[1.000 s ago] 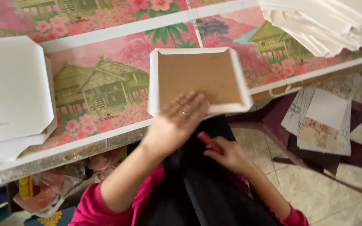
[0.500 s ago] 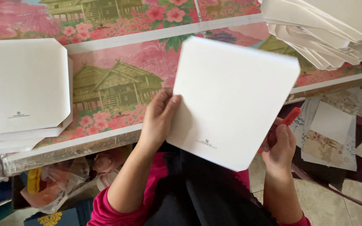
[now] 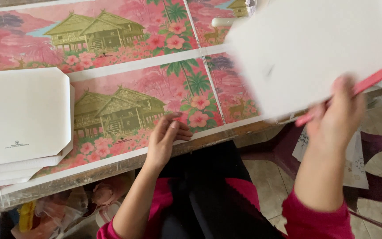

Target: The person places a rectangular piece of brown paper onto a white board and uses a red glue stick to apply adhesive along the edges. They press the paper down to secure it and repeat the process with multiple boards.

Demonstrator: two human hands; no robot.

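White board (image 3: 315, 48) now carried off to the right, gripped with red tool (image 3: 354, 88) in right hand (image 3: 337, 113). Left hand (image 3: 166, 139) released, open, resting on printed sheet (image 3: 124, 102).

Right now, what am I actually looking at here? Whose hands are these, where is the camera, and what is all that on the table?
There is no machine here: a person works with two bare hands, and the one camera sits on their head, looking down. The right hand is raised and has a grip on a white card, blurred by motion, together with a thin red stick-like tool. The left hand rests open, holding nothing, on printed sheets that show pink flowers, palms and wooden houses and cover the table. At the left lies a stack of white cards with cut corners. The person wears pink sleeves, and below the table edge are plastic bags and a tiled floor.
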